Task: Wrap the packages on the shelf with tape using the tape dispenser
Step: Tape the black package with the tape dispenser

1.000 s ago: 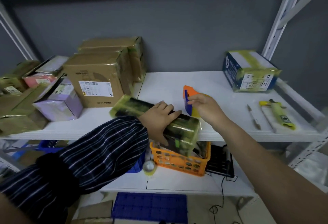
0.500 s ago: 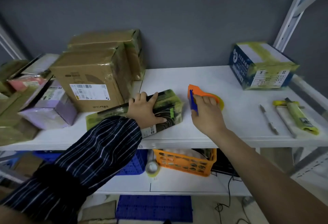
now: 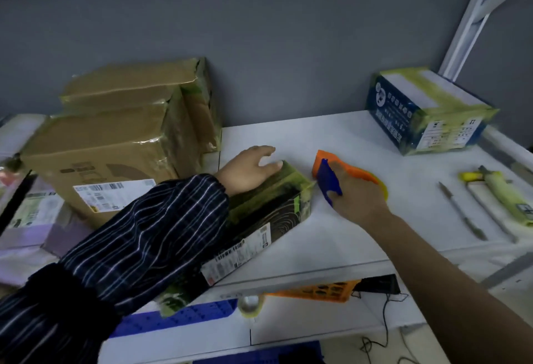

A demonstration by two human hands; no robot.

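A long dark box [image 3: 268, 213] wrapped in yellowish tape lies slanted on the white shelf [image 3: 346, 236], its near end over the shelf's front edge. My left hand [image 3: 248, 169] rests on the box's far end with the fingers spread and fairly straight. Just right of that end, my right hand [image 3: 354, 193] grips the orange and blue tape dispenser [image 3: 331, 172], which sits low on the shelf. A thin strip of tape seems to run from the dispenser to the box's corner.
Taped cardboard boxes [image 3: 121, 138] are stacked at the left, with purple parcels [image 3: 34, 219] beyond. A blue taped box [image 3: 427, 110] stands at the back right. A pen [image 3: 461, 213] and a yellow-handled knife [image 3: 501, 193] lie at the right. An orange basket [image 3: 323, 291] sits on the lower shelf.
The box has been brought from the shelf's edge onto the shelf and turned. My left hand slid to its far end. The dispenser came down from the air to the shelf beside the box.
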